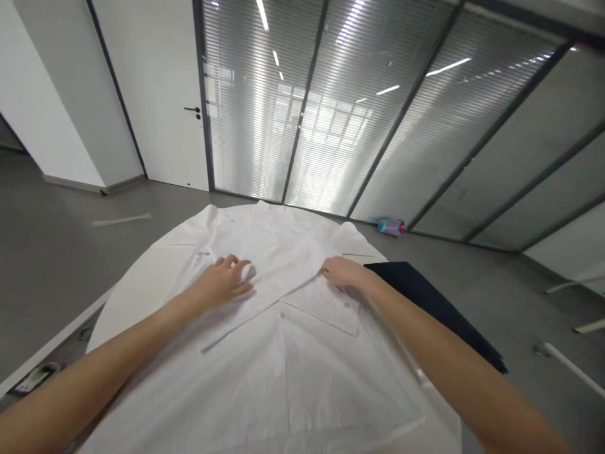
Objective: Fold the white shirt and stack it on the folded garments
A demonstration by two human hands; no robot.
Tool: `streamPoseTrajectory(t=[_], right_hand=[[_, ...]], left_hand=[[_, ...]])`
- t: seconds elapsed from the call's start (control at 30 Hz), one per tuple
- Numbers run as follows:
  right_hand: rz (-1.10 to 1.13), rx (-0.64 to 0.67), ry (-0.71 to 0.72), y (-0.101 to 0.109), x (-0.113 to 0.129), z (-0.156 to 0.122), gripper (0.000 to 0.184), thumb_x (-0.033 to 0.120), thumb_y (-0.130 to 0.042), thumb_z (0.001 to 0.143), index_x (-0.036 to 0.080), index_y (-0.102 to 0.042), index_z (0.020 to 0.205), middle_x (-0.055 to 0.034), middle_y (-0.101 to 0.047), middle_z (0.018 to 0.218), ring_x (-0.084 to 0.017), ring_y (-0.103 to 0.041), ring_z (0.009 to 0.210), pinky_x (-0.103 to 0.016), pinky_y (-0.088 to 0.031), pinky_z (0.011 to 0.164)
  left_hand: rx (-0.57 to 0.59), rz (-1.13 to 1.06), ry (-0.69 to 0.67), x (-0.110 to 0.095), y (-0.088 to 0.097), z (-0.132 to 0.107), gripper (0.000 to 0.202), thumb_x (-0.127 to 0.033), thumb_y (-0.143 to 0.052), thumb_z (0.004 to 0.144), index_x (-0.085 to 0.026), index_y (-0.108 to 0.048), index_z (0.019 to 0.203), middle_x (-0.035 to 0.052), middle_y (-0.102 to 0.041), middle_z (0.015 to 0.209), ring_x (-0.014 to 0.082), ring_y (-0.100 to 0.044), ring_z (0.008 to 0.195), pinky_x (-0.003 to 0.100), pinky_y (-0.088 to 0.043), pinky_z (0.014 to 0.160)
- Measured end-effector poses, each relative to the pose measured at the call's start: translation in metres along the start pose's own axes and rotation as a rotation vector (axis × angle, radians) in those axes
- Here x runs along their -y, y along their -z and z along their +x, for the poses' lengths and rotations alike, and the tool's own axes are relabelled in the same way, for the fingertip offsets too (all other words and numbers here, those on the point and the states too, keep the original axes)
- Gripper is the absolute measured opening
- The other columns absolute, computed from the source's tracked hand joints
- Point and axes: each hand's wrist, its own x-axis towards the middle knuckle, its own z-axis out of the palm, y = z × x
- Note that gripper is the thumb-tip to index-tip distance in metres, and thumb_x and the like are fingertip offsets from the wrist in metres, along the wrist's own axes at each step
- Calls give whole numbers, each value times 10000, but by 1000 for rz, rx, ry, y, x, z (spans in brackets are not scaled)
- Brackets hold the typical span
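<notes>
Shirt: a white button-up shirt (288, 372) lies flat, front facing up, with a row of buttons and a chest pocket showing.
Long axis: it runs away from the person, from the near edge of the desk toward the glass wall; from here I cannot tell which end the collar is at.
Place: it covers most of a round white desk (139, 284), and its far end reaches the desk's far rim.
Left grip: the left hand (222, 282) is clenched loosely, its fingers (239, 268) curled down onto a gathered fold of the shirt, left of the middle.
Right grip: the right hand (345, 272) is closed on the edge of a fold, right of the middle, with its fingertips partly hidden under the cloth.
Between the hands: they stand apart, with a raised ridge of fabric running between them.
Beside the desk: a dark navy cloth (425, 302) sticks out past the right side, just beyond the right forearm.
Floor: a blue and pink bottle (391, 227) lies on its side on the grey floor (57, 296), near the glass wall (307, 113).
</notes>
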Motion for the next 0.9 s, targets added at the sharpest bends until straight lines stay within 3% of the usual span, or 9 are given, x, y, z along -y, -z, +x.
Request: streamPoseTrajectory(t=[0.07,0.13,0.2,0.27,0.4,0.53,0.63,0.77,0.9], right_hand=[[-21,-54,-58,19,-2,-1,351,261,-437,934,129,-736,1062,-196,-716,1098,-310,-695,972,-367,-513,792],[-14,-176,-124,33,-8,6,378,254,-381,951,156,-728,1064,-170,-706,1138,-306,-680,1008,-370,-507,799],[10,-297,-156,39,-16,21,401,247,-338,973,183,-706,1119,-140,-683,1207,-290,-653,1079,-367,-498,844],[37,-379,-159,36,-23,39,416,274,-314,999,191,-665,1207,-129,-648,1276,-273,-626,1136,-363,-485,900],[49,-459,-126,15,-25,76,467,380,-315,1026,164,-573,1350,-145,-565,1391,-271,-551,1248,-377,-437,1016],[-14,-469,-83,-4,-17,103,536,453,-287,1035,158,-503,1426,-168,-455,1499,-285,-443,1361,-411,-355,1105],[-25,-419,-72,-17,-11,117,618,525,-231,1032,170,-405,1507,-167,-329,1582,-313,-297,1458,-468,-249,1167],[58,-253,-116,-35,-8,128,687,619,-147,1006,260,-239,1584,-104,-164,1651,-340,-178,1501,-563,-160,1181],[127,-217,-140,-45,-8,129,692,635,-111,995,298,-186,1594,-76,-111,1663,-321,-146,1512,-571,-123,1189]], left_hand=[[60,-11,194,15,14,-1,693,-645,-457,884,-166,-504,1382,169,-675,1105,320,-662,973,400,-487,832],[159,-62,271,30,24,-5,772,-707,-495,823,-154,-510,1361,132,-700,938,306,-672,858,364,-472,758],[252,-167,254,40,29,-12,860,-713,-579,756,-160,-467,1406,87,-696,851,275,-662,791,326,-453,715],[291,-299,216,45,28,-21,986,-649,-659,721,-179,-313,1515,37,-675,794,232,-640,721,293,-439,671],[200,-523,148,46,24,-36,1112,-489,-720,712,-263,-61,1578,-25,-591,785,164,-582,616,258,-439,608],[143,-684,148,56,24,-42,1001,-404,-701,720,-361,-147,1552,5,-532,970,142,-613,663,258,-481,609],[108,-673,150,71,22,-44,810,-373,-651,737,-327,-342,1484,15,-527,992,142,-612,694,281,-513,653],[65,-481,154,81,18,-45,572,-321,-592,728,-239,-582,1294,52,-572,984,153,-588,664,314,-534,657],[-149,-209,60,60,18,-35,481,-359,-583,791,-206,-643,1243,135,-569,1157,252,-642,894,431,-538,852]])
